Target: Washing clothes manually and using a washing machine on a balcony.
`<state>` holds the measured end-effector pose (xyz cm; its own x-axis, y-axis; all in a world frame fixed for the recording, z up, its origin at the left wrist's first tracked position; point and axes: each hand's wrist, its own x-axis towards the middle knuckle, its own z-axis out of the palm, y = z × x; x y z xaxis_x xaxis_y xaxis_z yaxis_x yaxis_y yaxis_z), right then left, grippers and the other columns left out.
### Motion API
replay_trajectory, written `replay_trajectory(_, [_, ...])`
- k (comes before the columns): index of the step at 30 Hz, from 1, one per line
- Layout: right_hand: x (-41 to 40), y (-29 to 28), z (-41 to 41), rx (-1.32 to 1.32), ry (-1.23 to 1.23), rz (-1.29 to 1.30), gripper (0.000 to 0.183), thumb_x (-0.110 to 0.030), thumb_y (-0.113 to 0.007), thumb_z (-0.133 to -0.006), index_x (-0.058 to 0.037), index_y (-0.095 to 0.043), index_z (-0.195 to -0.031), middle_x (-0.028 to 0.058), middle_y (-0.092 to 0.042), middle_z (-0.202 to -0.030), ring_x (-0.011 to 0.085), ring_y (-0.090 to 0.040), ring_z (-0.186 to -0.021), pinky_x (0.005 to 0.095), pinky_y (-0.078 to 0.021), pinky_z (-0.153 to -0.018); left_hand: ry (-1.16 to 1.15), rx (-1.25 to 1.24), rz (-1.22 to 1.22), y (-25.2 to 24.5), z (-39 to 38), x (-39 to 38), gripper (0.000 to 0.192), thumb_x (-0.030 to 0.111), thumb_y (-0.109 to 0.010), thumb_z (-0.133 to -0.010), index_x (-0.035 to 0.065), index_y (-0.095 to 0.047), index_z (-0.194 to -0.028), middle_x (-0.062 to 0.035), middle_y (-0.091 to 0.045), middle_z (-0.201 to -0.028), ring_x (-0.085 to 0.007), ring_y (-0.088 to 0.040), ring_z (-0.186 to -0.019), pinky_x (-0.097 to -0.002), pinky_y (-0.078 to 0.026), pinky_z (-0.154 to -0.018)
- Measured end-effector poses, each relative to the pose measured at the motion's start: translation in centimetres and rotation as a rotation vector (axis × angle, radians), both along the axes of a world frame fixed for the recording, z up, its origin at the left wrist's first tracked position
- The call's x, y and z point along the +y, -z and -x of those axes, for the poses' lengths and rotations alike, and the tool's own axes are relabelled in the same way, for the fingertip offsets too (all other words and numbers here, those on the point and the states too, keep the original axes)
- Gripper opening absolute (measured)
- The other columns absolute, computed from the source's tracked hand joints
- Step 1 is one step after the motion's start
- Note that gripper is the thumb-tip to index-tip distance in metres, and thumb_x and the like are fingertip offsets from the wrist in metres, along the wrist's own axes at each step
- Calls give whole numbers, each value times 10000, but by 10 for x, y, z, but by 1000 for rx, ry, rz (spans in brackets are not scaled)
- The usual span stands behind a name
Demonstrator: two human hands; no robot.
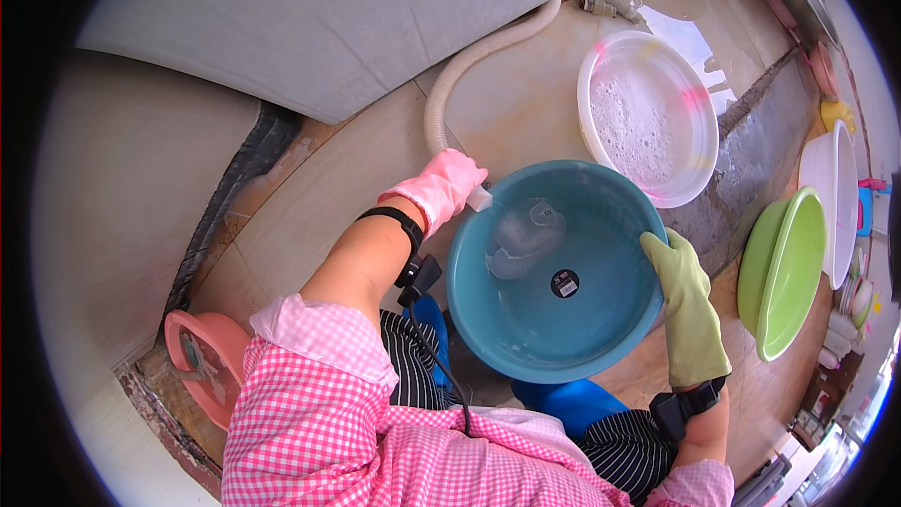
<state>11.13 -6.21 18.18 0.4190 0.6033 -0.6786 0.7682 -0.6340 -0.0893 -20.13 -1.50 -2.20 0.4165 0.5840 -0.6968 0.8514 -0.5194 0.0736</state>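
A large teal plastic basin stands before me, with a whitish, soapy patch inside and a round sticker bearing writing on its bottom. My right hand, in a pale green rubber glove, grips its right rim, thumb over the edge. At the upper left rim, my left hand wears a pink rubber glove and is closed on a small white block, whose kind I cannot tell. A corrugated drain hose runs behind that hand. Just beyond the teal basin, a white basin holds foamy water.
Green and white basins lean at right near a yellow container. A pink basin is at lower left. A large grey panel bounds the upper left. Water lies on the tiles at upper right.
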Motion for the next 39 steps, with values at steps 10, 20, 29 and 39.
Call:
replay_trajectory(10, [0, -4, 4, 4, 13, -6, 532, -479, -571, -829, -171, -722, -1235, 69, -743, -995, 244, -704, -963, 369, -486, -933, 16, 6, -4, 6, 0, -1, 724, 191, -825, -762, 159, -556, -1433, -44, -670, -1253, -241, -664, -1187, -345, -520, -1015])
replay_trajectory(20, [-1, -1, 1, 7, 15, -11, 530, -485, -573, -832, -167, -722, -1228, 67, -743, -985, 247, -705, -952, 370, -488, -927, 27, 28, 4, -1, -2, 0, 744, 201, -828, -766, 158, -544, -1453, -52, -666, -1292, -244, -659, -1209, -346, -525, -1021])
replay_trajectory(29, [0, -6, 7, -4, 26, -34, 497, -444, -582, -839, -136, -738, -1197, 44, -731, -925, 198, -678, -872, 312, -469, -881, 21, -84, -100, 1, 4, -4, 419, 158, -769, -832, 156, -675, -1241, -60, -752, -1078, -256, -718, -1078, -365, -572, -919])
replay_trajectory(39, [0, -4, 6, -16, 15, -22, 494, -436, -576, -835, -135, -738, -1192, 43, -728, -917, 201, -676, -868, 319, -467, -885, 32, -84, -103, 2, 4, -4, 408, 183, -775, -831, 151, -675, -1225, -55, -756, -1055, -251, -721, -1069, -367, -571, -912])
